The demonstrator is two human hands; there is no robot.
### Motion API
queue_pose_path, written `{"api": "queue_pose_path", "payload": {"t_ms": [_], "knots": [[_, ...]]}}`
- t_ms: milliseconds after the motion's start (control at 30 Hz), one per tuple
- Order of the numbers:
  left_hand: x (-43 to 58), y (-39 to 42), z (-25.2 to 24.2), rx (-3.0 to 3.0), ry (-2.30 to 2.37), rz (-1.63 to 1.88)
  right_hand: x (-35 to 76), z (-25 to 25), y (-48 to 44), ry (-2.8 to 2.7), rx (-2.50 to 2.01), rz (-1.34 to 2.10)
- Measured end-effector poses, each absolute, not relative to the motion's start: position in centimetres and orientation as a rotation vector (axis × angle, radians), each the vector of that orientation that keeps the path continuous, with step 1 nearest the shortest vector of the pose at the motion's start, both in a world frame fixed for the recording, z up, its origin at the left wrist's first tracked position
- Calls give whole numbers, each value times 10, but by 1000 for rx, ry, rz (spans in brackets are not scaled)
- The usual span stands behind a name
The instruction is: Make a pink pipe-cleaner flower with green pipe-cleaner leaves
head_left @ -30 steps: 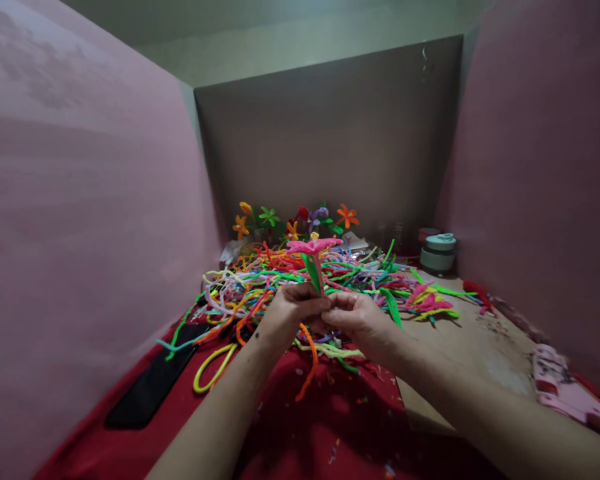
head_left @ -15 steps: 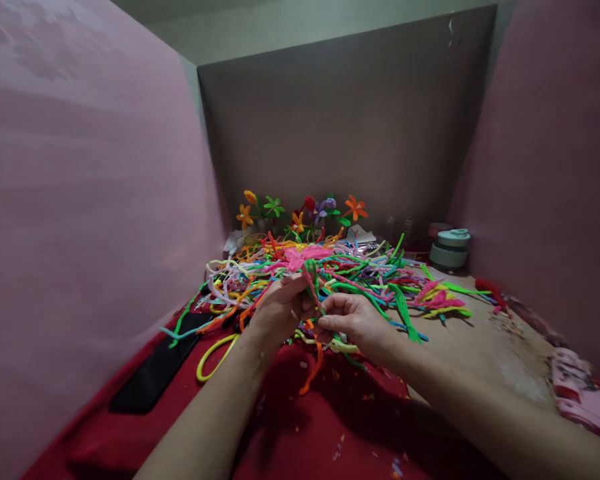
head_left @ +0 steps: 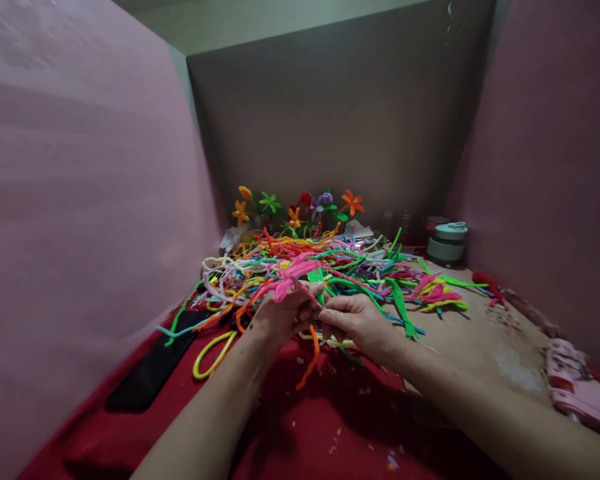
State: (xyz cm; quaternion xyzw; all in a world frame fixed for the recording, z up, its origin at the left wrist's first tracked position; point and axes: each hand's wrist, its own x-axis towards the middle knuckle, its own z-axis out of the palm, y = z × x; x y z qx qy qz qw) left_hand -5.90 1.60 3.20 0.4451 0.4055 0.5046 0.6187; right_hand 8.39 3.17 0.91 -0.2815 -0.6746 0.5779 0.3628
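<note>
While both hands, left hand (head_left: 280,317) and right hand (head_left: 355,320), pinch a pink flower (head_left: 293,273), loose pipe cleaners (head_left: 360,267) crowd behind.

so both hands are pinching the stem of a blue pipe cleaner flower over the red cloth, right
Not quite: the flower is pink, not blue, as the head view shows. The rest holds: the left hand and the right hand both pinch its stem, above the red cloth.
</note>
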Motion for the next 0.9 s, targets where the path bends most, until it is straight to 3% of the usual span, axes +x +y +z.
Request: {"api": "queue_pose_path", "payload": {"t_ms": [500,900], "knots": [[-54,10,34,878,971,1215,87,2,35,-1785,-634,1453],[-59,16,41,789,758,1387,92,1,39,-1861,-449,1646]]}}
